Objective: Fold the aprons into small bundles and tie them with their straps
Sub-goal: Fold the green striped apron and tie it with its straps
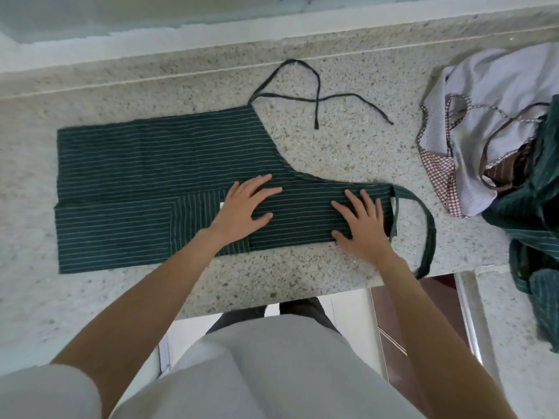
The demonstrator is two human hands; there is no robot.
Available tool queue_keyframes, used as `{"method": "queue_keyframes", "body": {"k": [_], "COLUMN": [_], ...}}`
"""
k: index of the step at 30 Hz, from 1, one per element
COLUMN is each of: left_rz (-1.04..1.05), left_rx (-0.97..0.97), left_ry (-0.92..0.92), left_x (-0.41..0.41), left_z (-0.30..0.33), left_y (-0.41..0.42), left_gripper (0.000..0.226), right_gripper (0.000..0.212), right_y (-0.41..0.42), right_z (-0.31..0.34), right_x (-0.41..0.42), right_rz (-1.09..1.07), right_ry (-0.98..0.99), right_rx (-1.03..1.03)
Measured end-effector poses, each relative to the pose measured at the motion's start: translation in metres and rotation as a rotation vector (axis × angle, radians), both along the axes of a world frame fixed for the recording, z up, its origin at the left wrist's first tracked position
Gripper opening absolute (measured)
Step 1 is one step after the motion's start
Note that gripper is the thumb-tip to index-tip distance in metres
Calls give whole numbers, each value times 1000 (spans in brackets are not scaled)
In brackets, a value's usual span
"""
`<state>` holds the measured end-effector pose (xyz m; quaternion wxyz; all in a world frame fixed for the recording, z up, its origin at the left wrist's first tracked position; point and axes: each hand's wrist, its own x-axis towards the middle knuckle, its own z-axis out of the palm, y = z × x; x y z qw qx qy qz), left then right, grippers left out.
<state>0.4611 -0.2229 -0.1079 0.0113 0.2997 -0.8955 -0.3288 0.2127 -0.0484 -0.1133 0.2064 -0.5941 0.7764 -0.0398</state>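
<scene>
- Green striped apron (pixel 157 164) lies flat on bench (pixel 332 146), near side folded over once; more aprons (pixel 484 131) heaped at right.
- Left hand (pixel 242 207) & right hand (pixel 363 225): grip flat, fingers spread, pressing cloth, holding nothing.
- Risk: neck loop (pixel 429 225) hangs off bench edge, could drag fold askew; waist straps (pixel 317 98) lie crossed, may tangle.
- White tag by left hand, no legible writing.
</scene>
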Motion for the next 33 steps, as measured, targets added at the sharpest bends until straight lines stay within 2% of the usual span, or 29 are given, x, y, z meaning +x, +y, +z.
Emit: {"method": "queue_keyframes", "body": {"k": [3,7,9,11,15,19,20,24,27,29,33], "left_rz": [175,397,392,352,312,314,308,358,438,415,375], "left_rx": [-107,-23,-5,-4,-38,-117,-133,-176,-102,-94,-121], "left_ry": [-64,-204,-236,-285,-344,-339,-336,-269,-234,-209,-99], "left_x": [73,170,204,228,243,242,241,244,247,252,261], "left_z": [2,-4,-6,-5,-1,2,2,5,15,19,30], "left_y": [5,14,17,18,21,22,22,24,21,18,12], "left_gripper": [52,68,74,78,74,58,56,38,27,22,23], "right_gripper": [42,26,27,33,28,16,15,32,34,44,45], "right_y": [-29,-76,-89,-94,-93,-92,-92,-94,-91,-88,-95], "right_z": [26,41,35,25,7,-2,0,19,30,30,39], "right_x": [37,137,188,230,251,240,238,234,227,217,196], "right_rz": [132,461,619,735,667,719,719,580,522,528,668], "right_ry": [-12,-62,-99,-86,-15,190,191,91,87,113,62], "right_rx": [-94,-223,-211,-113,-77,-141,-158,-225,-239,-216,-188]}}
